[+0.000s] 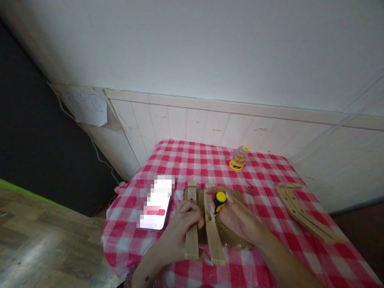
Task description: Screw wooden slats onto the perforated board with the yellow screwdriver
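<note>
My right hand point(232, 210) grips a yellow-and-black screwdriver point(221, 198), its handle end tilted up toward me. Below it, the tool's lower end meets a light wooden strip point(216, 246) near a dark hole or screw. My left hand point(186, 222) wraps round a second wooden strip point(192, 250), fingers over its top and a fingertip showing beneath, near the first strip. Both strips lie roughly parallel, pointing away from me. Under them is a brownish piece point(232, 232), perhaps a board or mat, partly covered by my hands.
A lit phone point(157, 204) lies at the left. Toward the back stands a clear-and-yellow bit holder point(239, 158). Several screws point(251, 192) lie right of my hands, and curved wooden pieces point(306, 214) rest near the right edge of the checkered tablecloth point(198, 156).
</note>
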Available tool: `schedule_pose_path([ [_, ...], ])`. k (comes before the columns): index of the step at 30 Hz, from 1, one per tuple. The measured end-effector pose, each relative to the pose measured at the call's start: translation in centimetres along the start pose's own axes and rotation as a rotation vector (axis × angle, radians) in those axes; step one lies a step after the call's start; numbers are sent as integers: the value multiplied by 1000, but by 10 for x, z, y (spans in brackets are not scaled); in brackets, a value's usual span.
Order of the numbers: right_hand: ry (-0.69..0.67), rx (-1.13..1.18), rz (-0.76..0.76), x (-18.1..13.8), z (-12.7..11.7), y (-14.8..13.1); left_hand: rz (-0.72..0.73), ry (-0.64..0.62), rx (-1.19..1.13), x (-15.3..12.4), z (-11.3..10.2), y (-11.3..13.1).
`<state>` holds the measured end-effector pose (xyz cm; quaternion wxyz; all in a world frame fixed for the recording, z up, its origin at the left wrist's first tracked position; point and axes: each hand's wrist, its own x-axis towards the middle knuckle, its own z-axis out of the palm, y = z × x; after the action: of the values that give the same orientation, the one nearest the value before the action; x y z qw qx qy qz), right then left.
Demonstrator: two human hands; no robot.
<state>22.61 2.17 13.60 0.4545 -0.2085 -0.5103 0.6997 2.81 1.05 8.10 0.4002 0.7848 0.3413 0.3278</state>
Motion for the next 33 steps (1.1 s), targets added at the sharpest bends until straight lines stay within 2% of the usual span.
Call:
schedule_pose_path([
  [5,34,-219,-62,-5,-7,-2,16,0,4,0,0,0],
  [10,-56,-123,-76,-3,-3,-4,18,7,-11,-1,-1,0],
  [15,-8,-100,-88,0,2,2,16,2,-33,0,-1,2],
  [20,-66,73,-19,5,5,2,17,-12,-39,-1,-1,0],
  [22,-42,34,-43,4,0,2,15,-8,-36,-1,-1,1],
  [27,-16,-260,-104,-1,-12,-2,19,13,-39,-1,0,1],
  [33,-28,-125,-83,-2,-3,-8,36,6,-20,-1,0,-1],
])
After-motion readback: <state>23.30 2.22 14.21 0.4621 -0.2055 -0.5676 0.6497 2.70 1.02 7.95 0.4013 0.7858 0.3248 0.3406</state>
